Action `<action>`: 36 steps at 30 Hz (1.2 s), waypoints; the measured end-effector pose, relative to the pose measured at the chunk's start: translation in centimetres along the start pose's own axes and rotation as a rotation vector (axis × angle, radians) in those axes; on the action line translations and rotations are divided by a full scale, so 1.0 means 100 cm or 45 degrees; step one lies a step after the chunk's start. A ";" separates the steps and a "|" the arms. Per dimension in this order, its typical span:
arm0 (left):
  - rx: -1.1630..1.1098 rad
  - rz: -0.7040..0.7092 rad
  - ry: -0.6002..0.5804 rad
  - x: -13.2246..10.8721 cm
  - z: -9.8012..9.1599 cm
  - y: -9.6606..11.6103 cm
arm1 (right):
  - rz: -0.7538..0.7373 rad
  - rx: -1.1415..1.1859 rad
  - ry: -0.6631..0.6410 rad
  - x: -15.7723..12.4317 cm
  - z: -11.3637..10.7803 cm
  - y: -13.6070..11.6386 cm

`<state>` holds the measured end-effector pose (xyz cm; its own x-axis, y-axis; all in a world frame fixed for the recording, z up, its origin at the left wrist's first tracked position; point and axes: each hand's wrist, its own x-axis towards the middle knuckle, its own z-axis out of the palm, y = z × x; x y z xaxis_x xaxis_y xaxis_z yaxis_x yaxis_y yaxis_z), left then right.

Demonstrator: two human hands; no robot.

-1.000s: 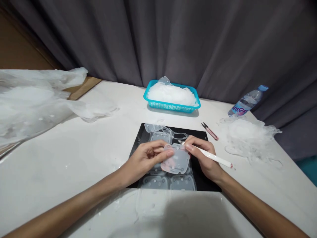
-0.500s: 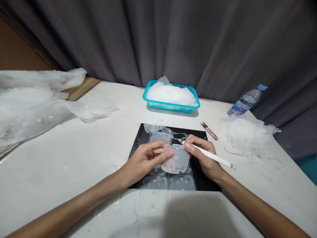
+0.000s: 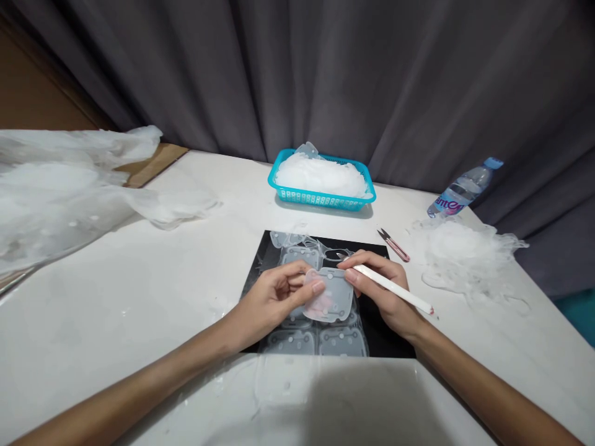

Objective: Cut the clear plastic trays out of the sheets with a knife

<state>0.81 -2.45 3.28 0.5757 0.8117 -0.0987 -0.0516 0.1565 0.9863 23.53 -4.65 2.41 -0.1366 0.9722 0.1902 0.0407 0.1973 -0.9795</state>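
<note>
My left hand [image 3: 283, 295] pinches a translucent, rounded-square silicone piece [image 3: 335, 297] by its left side, thumb on top. A white craft knife [image 3: 395, 287] rests in my right hand [image 3: 383, 285], its blade pointing up and left. The right thumb and fingertips also touch the piece's upper right corner. Beneath both hands lies a black board [image 3: 379, 334], bearing a sheet of similar translucent pieces [image 3: 343, 342]; the hands hide part of it.
A blue basket [image 3: 320, 199] of white translucent pieces stands at the back. Pink snips [image 3: 395, 246], scrap film [image 3: 460, 254] and a water bottle [image 3: 462, 189] are on the right. Plastic bags [image 3: 69, 192] cover the left side.
The knife has shifted slightly within my right hand, and its tip sits a little higher. My right fingertips have moved slightly left, onto the piece's corner. The piece has moved up slightly.
</note>
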 end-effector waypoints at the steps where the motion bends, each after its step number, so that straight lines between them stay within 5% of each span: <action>1: -0.011 -0.010 0.009 0.000 0.001 0.000 | 0.017 -0.022 0.008 -0.001 0.001 -0.002; 7: 0.114 -0.006 0.100 0.000 0.003 0.002 | -0.002 -0.265 -0.037 0.001 0.000 -0.002; 14: 0.216 0.023 0.168 -0.003 0.000 0.005 | -0.575 -1.468 -0.489 0.018 -0.039 0.012; 16: 0.230 0.015 0.168 -0.003 0.001 0.006 | -0.560 -1.612 -0.370 0.023 -0.052 0.016; 20: 0.215 -0.009 0.150 -0.004 0.003 0.007 | -0.392 -1.885 0.186 0.031 -0.083 0.032; 22: 0.202 -0.013 0.145 -0.005 0.004 0.007 | -0.272 -1.988 0.249 0.032 -0.096 0.041; 26: 0.209 -0.026 0.150 -0.006 0.004 0.006 | -0.106 -2.026 0.166 0.032 -0.106 0.051; 30: 0.223 -0.015 0.145 -0.007 0.004 0.006 | -0.071 -2.007 0.260 0.033 -0.098 0.045; 33: 0.236 -0.011 0.148 -0.006 0.003 0.005 | -0.069 -1.586 0.291 0.033 -0.086 0.028; 36: 0.246 -0.018 0.157 -0.006 0.003 0.004 | -0.025 -0.887 0.003 0.026 -0.067 0.002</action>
<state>0.73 -3.04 3.78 0.4705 0.8747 -0.1166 0.1200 0.0675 0.9905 29.84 -1.19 3.14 -0.1416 0.9678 0.2080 0.6640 0.2487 -0.7051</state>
